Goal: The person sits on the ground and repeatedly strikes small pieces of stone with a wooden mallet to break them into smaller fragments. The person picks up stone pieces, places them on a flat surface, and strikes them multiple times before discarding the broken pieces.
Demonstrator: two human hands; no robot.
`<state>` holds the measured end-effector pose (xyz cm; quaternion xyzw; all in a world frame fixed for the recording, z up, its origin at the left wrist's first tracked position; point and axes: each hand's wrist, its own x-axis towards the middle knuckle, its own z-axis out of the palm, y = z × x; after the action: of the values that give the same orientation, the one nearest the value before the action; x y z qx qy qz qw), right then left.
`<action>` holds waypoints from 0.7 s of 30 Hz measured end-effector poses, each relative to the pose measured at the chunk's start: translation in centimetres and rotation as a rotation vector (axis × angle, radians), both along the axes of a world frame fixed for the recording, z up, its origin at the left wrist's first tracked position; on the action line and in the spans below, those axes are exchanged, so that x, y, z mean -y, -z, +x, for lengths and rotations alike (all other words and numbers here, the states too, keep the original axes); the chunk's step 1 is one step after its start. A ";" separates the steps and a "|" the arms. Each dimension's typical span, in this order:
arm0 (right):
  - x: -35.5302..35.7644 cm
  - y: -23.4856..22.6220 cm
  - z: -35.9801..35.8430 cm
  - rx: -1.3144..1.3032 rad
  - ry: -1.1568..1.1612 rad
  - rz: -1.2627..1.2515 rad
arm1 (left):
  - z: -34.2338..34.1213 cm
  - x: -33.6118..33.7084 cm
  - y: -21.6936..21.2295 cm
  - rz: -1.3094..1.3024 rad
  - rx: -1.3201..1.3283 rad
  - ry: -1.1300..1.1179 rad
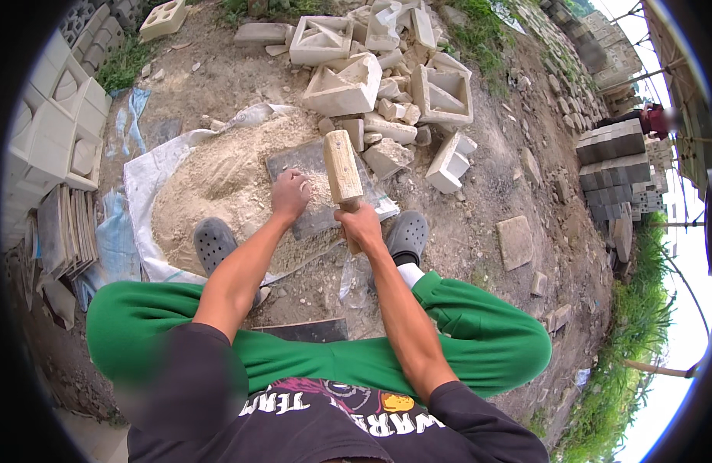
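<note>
My right hand [360, 225] is wrapped round the handle of a wooden mallet [343, 166], whose pale block head points away from me. To its left, my left hand [291, 194] rests low over a flat dark grey slab [316, 225], fingers curled down. Something small and pale shows at the fingertips, but I cannot make out what it is. Pale crumbs and powder lie on the slab around the fingers. Beside and under it, a heap of crushed, sand-coloured material [209, 181] covers a white sack sheet [140, 174].
Broken pale blocks [342, 85] are piled beyond the slab. Stacked pale blocks [59, 100] and thin boards [67, 231] stand at left. Grey blocks [614, 166] are stacked at far right, near another person [655, 119]. My grey clogs [408, 235] flank the slab.
</note>
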<state>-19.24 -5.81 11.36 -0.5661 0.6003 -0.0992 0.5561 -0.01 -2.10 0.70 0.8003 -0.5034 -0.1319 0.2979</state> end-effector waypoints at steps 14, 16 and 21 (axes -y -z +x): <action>-2.2 4.3 0.1 -0.130 -0.125 0.006 | 4.7 1.3 2.5 0.046 -0.144 0.131; -2.3 3.6 0.0 -0.098 -0.108 -0.086 | 4.2 1.7 1.9 0.170 -0.045 0.223; -2.2 5.7 -1.4 -0.175 -0.052 -0.146 | -0.3 2.5 -2.2 0.266 0.092 0.335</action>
<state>-20.67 -3.62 5.65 -0.6268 0.6229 -0.0785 0.4614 -0.32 -4.57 2.90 0.7428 -0.6206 -0.2083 0.1405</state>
